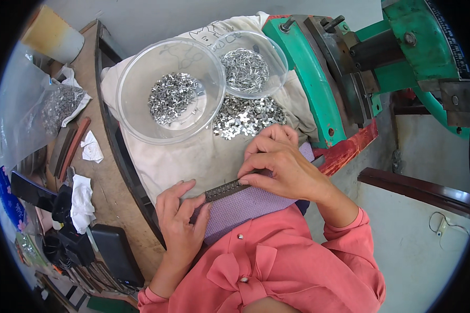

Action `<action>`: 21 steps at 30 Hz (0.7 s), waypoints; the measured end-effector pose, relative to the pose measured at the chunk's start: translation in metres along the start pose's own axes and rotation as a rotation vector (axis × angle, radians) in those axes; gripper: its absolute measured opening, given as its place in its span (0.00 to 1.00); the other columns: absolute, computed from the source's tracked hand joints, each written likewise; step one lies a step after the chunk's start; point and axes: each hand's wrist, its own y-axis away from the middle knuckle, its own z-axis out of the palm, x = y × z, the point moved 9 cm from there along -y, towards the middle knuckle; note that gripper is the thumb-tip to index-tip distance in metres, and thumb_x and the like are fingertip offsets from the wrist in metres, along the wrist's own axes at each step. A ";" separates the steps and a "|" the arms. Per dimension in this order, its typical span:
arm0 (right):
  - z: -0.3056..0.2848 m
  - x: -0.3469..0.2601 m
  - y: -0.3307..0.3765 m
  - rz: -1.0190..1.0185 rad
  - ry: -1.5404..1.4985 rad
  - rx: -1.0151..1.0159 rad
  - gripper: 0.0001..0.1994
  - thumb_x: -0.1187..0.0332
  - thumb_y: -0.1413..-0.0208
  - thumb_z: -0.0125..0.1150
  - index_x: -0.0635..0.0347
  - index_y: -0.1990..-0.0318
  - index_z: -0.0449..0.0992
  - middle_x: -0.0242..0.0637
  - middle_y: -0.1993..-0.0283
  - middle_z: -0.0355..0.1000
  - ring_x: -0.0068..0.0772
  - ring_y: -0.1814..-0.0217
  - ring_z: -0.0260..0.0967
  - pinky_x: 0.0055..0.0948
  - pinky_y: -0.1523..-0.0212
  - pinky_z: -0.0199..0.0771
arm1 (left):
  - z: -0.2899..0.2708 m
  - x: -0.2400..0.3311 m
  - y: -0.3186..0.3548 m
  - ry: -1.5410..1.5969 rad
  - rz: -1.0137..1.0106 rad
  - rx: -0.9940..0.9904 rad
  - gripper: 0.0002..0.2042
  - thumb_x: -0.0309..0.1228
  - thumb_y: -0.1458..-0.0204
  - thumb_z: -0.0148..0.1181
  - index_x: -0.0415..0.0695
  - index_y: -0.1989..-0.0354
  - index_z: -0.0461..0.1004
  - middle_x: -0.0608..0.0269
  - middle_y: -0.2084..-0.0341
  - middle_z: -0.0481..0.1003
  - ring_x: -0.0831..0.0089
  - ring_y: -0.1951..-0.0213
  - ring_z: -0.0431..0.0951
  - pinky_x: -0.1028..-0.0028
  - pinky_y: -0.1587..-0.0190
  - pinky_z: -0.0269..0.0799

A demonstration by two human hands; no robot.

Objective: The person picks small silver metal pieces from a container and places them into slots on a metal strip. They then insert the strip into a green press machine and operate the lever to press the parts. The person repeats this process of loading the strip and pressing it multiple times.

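Note:
A dark slotted metal bar (223,191) lies slanted in front of me, over a purple checked cloth (245,211). At its left end, my left hand (180,216) grips it between thumb and fingers. My right hand (279,167) pinches the other end, its thumb on the bar and its outer fingers reaching toward a loose pile of small flat shiny metal pieces (248,116). Beyond my hands stand a large clear plastic tub (136,130) with small metal pieces inside and a smaller clear bowl (279,57) holding thin metal pins.
A green press (318,104) with a heavy steel head stands on the right, beside a red edge (350,148). To the left, a wooden table (112,193) carries a black case (117,253), crumpled white tissue (82,203), a reddish bar (74,148) and a plastic bag (21,99).

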 end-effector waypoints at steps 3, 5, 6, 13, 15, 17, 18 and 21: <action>0.010 -0.007 -0.006 -0.027 -0.025 0.011 0.08 0.60 0.54 0.76 0.45 0.67 0.85 0.21 0.60 0.71 0.32 0.47 0.62 0.41 0.40 0.49 | -0.001 0.000 0.000 0.006 -0.008 -0.011 0.12 0.21 0.60 0.72 0.40 0.65 0.80 0.55 0.49 0.77 0.53 0.47 0.73 0.59 0.45 0.68; 0.015 -0.013 -0.011 -0.042 -0.029 0.001 0.08 0.60 0.55 0.76 0.46 0.68 0.85 0.21 0.60 0.71 0.32 0.47 0.62 0.41 0.40 0.49 | -0.002 0.000 0.000 0.003 -0.011 -0.009 0.12 0.21 0.60 0.73 0.40 0.65 0.80 0.55 0.49 0.76 0.53 0.47 0.73 0.59 0.45 0.68; 0.016 -0.014 -0.013 -0.045 -0.027 0.007 0.08 0.60 0.55 0.76 0.46 0.68 0.85 0.22 0.60 0.71 0.33 0.47 0.62 0.41 0.40 0.49 | -0.001 -0.001 0.001 0.006 -0.009 -0.008 0.12 0.21 0.60 0.73 0.40 0.65 0.80 0.55 0.49 0.76 0.53 0.46 0.73 0.59 0.45 0.69; 0.029 -0.022 -0.020 -0.051 -0.009 0.002 0.08 0.59 0.56 0.76 0.46 0.68 0.84 0.22 0.60 0.70 0.34 0.45 0.61 0.43 0.40 0.47 | -0.003 0.000 -0.001 0.017 -0.012 0.013 0.12 0.22 0.61 0.74 0.42 0.66 0.81 0.59 0.50 0.77 0.53 0.47 0.75 0.60 0.46 0.69; 0.030 -0.022 -0.022 -0.046 -0.009 0.000 0.08 0.60 0.56 0.76 0.47 0.69 0.84 0.23 0.60 0.70 0.35 0.46 0.62 0.44 0.40 0.48 | -0.002 -0.001 -0.001 0.019 -0.016 0.009 0.12 0.22 0.61 0.74 0.42 0.65 0.82 0.59 0.50 0.77 0.53 0.47 0.75 0.60 0.46 0.68; 0.027 -0.022 -0.022 -0.039 -0.022 0.001 0.07 0.61 0.56 0.75 0.50 0.70 0.84 0.26 0.62 0.70 0.36 0.46 0.63 0.44 0.41 0.50 | -0.002 -0.002 0.000 0.020 -0.018 0.006 0.12 0.22 0.61 0.74 0.42 0.65 0.82 0.59 0.50 0.77 0.53 0.47 0.75 0.60 0.46 0.68; 0.025 -0.020 -0.022 -0.038 -0.018 0.001 0.07 0.61 0.56 0.76 0.49 0.70 0.84 0.24 0.61 0.70 0.35 0.46 0.62 0.43 0.40 0.50 | -0.002 -0.002 0.000 0.020 -0.016 0.006 0.12 0.22 0.61 0.74 0.42 0.65 0.82 0.59 0.50 0.77 0.53 0.47 0.75 0.60 0.46 0.68; 0.017 -0.013 -0.017 -0.015 -0.035 0.016 0.06 0.62 0.55 0.75 0.47 0.70 0.84 0.22 0.60 0.71 0.34 0.46 0.62 0.42 0.40 0.49 | -0.002 -0.001 -0.001 0.018 -0.014 -0.006 0.12 0.21 0.61 0.74 0.41 0.66 0.81 0.56 0.50 0.77 0.52 0.47 0.74 0.59 0.46 0.69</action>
